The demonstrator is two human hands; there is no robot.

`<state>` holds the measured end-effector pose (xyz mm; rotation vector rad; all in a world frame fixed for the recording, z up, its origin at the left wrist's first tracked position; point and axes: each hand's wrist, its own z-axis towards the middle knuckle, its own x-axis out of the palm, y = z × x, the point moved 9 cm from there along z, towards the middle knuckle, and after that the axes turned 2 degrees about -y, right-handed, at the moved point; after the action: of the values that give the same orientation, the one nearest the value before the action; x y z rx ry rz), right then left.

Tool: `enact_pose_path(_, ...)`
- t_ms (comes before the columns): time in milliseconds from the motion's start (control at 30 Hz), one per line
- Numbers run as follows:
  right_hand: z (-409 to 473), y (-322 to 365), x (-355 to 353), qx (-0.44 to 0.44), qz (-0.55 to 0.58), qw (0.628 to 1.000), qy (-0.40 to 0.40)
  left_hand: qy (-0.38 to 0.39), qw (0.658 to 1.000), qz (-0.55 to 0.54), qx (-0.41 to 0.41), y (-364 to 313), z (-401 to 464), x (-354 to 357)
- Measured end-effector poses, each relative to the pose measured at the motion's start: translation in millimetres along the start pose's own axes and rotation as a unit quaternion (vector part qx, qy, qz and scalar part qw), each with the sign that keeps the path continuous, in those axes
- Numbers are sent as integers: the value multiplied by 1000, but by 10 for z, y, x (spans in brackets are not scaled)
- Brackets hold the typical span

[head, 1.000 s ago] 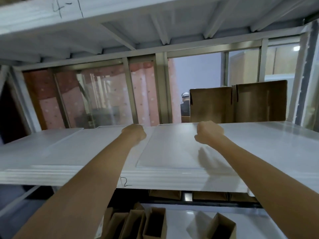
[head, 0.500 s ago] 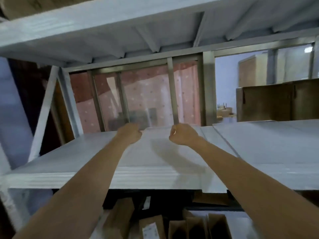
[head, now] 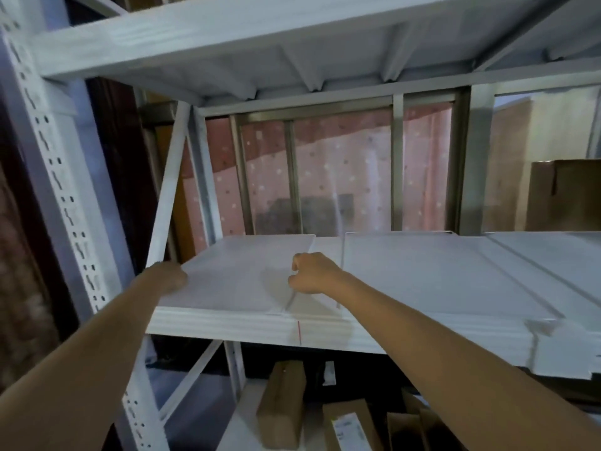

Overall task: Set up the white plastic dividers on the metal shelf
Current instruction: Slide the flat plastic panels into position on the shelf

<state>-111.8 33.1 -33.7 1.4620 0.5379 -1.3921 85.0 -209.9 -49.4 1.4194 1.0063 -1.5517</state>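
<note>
While I stand facing the metal shelf, its white deck runs across in front of me with the white plastic dividers lying flat on it: the leftmost divider sits at the shelf's left end, a second divider lies just to its right with a narrow strip of bare deck between them, and a third divider lies further right. A cardboard box stands behind the shelf on the right, and smaller cartons lie on the level below. My hands are apart, one at each side of the leftmost divider. My left hand rests at its left edge with the fingers curled over; whether they pinch the sheet I cannot tell. My right hand is curled into a loose fist at the divider's right edge, the thumb and fingers bent, touching the sheet.
</note>
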Motion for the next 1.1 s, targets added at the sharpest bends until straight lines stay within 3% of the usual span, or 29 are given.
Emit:
enact_pose_path(200,142,65,100,73,96,993,-12,-77,997,-3,-21,48,16,4)
enact_pose_path(367,163,-44,121,163,308,937,-29,-69,990,-73,-99,37,-46,18)
enact_pose_path(467,137,-129,125,181,365,913,-25,-61,983,-124,-122,160,57,-21)
enact_pose_path(667,66,-534,-153,224,431,861,-148,-52,971,-211,-96,50,37,-169)
enact_pose_path(733,35,-607,-256,221,455,849,-153,-33,971,-227,-66,-169,56,-201)
enact_pose_path(800,4,-738,-393,216,422,867,-153,-20,970,-240,-38,-434,4,-255)
enact_pose_path(933,-178,-1175,-764,202,227,940,-153,-6,961,-275,-2,-991,-241,-371)
enact_pose_path(1100,-454,-1760,-1124,196,119,951,-205,56,913,-400,58,-1811,-454,-398)
